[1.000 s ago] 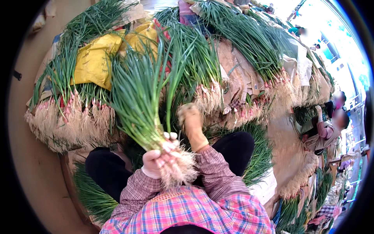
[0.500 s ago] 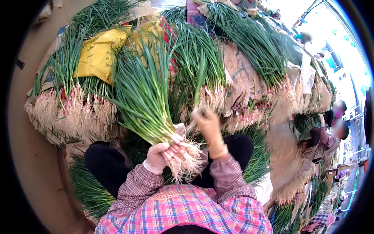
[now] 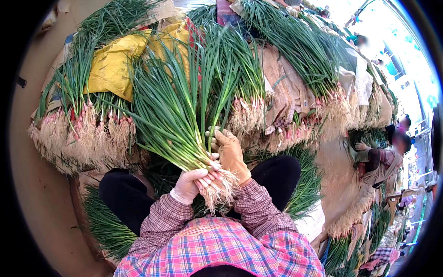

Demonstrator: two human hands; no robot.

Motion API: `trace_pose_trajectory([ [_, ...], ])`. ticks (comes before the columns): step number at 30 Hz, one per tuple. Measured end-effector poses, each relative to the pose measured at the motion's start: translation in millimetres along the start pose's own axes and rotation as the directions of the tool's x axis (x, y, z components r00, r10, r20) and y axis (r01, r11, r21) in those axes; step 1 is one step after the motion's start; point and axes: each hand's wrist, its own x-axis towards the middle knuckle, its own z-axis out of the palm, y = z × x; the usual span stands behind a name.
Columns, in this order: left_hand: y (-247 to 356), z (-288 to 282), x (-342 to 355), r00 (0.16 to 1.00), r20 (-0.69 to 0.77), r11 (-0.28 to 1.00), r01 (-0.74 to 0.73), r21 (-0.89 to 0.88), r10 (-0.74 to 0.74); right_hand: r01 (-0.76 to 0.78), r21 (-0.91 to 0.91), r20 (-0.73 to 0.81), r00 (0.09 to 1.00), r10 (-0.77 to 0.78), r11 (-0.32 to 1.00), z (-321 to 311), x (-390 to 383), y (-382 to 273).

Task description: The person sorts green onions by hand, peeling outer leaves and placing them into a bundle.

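Observation:
A thick bunch of spring onions [image 3: 173, 122], green leaves pointing away from me and pinkish bulbs with pale roots toward me, is gripped near the bulbs by my left hand [image 3: 187, 184] in a whitish glove. My right hand [image 3: 230, 156], in a tan glove, is at the bunch's right side. Its fingers curl around a few green stalks [image 3: 214, 122] standing against the bunch; their lower ends are hidden by the hand and the bunch.
Heaps of spring onions with long roots [image 3: 78, 138] lie across in front, partly over a yellow sack [image 3: 113, 60] and brown sheets [image 3: 281, 78]. More spring onions [image 3: 108, 226] lie beside my knees. A person [image 3: 385, 161] sits at the right.
My right hand has come down and left with the stalk, from above the roots to the bunch's side. My left hand keeps its hold with little movement.

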Motion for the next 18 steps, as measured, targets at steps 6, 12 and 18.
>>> trace_pose_trajectory([
  [6, -5, -3, -8, 0.997, -0.003, 0.98, -0.078, -0.184, 0.078, -0.004, 0.461, 0.067, 0.997, -0.03, 0.888, -26, 23, -17],
  [12, -3, 3, -9, 0.996, -0.002, 0.985, -0.083, -0.148, 0.084, 0.347, -0.934, 0.35, 0.842, -0.411, -0.085, -20, 21, -44],
  [18, 17, 13, -14, 0.968, 0.107, 0.951, -0.199, -0.235, 0.229, 0.129, -0.988, 0.155, 0.784, -0.601, -0.086, -19, 116, -163],
])
